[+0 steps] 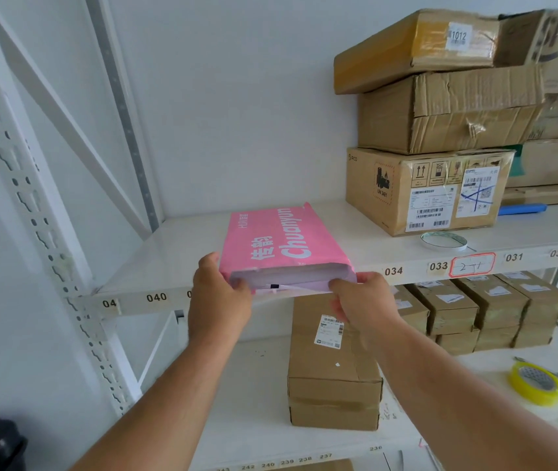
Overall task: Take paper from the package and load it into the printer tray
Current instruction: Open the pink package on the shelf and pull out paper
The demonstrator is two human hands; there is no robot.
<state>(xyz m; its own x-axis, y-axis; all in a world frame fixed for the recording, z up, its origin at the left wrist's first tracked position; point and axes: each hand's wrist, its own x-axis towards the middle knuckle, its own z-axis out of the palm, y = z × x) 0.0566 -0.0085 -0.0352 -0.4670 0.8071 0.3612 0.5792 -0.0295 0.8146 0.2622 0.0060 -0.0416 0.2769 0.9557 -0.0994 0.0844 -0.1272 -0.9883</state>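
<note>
A pink paper package (pixel 281 244) with white lettering lies on the white upper shelf (pixel 175 253), its near end sticking out over the shelf's front edge. That near end is open, and the white edge of the paper stack (pixel 287 278) shows inside. My left hand (pixel 218 297) grips the near left corner, thumb on the end face. My right hand (pixel 360 297) grips the near right corner the same way. No printer or tray is in view.
Stacked cardboard boxes (pixel 434 130) fill the upper shelf's right side, with a tape ring (pixel 443 241) in front of them. Below stand two stacked brown boxes (pixel 333 372), rows of small boxes (pixel 488 307) and a yellow tape roll (pixel 536 382). A white rack upright (pixel 43 212) runs down the left.
</note>
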